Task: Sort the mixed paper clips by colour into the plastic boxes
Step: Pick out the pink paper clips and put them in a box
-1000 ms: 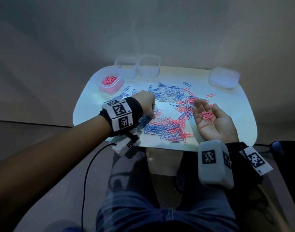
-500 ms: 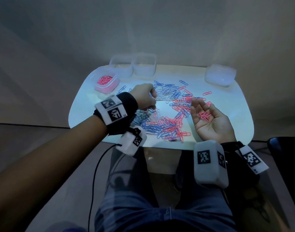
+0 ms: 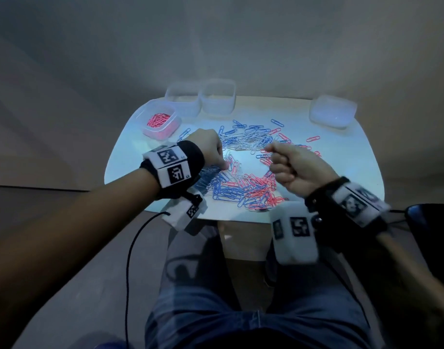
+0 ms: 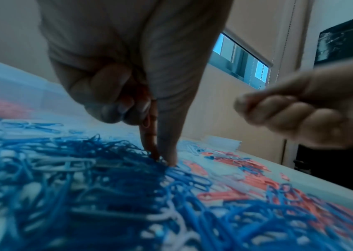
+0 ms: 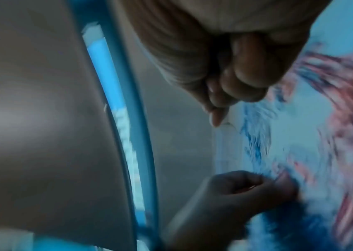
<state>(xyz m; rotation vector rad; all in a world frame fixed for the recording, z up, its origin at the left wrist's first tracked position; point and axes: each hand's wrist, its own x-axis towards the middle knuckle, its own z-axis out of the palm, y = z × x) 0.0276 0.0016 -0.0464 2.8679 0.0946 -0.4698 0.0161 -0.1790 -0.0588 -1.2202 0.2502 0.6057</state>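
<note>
While the left hand (image 3: 208,147) was pinching in the paper clips (image 3: 243,182) on the worktop (image 3: 341,167), the right hand (image 3: 295,166) was balled up tight. What it held could not be seen.

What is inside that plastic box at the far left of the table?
The far-left plastic box holds a small heap of pink paper clips. Its frosted walls blur everything lower down, so other colours underneath cannot be ruled out.

No readable text; only square black-and-white code markers (image 3: 167,157) on the wristbands.
</note>
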